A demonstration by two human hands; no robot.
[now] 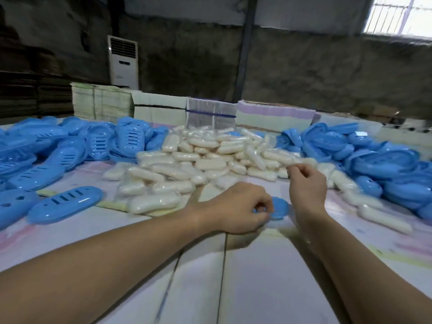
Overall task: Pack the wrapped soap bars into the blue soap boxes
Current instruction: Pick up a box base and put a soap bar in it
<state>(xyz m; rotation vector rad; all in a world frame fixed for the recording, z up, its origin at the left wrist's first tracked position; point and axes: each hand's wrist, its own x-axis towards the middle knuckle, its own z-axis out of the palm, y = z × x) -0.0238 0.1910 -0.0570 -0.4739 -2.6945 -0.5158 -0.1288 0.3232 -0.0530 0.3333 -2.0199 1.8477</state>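
Nearest us, our left hand (243,208) curls around a blue soap box (278,208) on the table (257,277), fingers pinching its near edge. Our right hand (308,181) hovers just beyond, fingertips drawn together; whether they hold anything we cannot tell. Wrapped soap bars (198,160) lie heaped at centre, with blue box halves (65,202) piled left and right. We judge the bars light, firm and slippery in their film, best taken across the narrow middle; the boxes look stiff, thin plastic. Pale sheets cover the table; stacked cartons (159,106) and a standing air conditioner (122,61) sit far against a rough dark wall.
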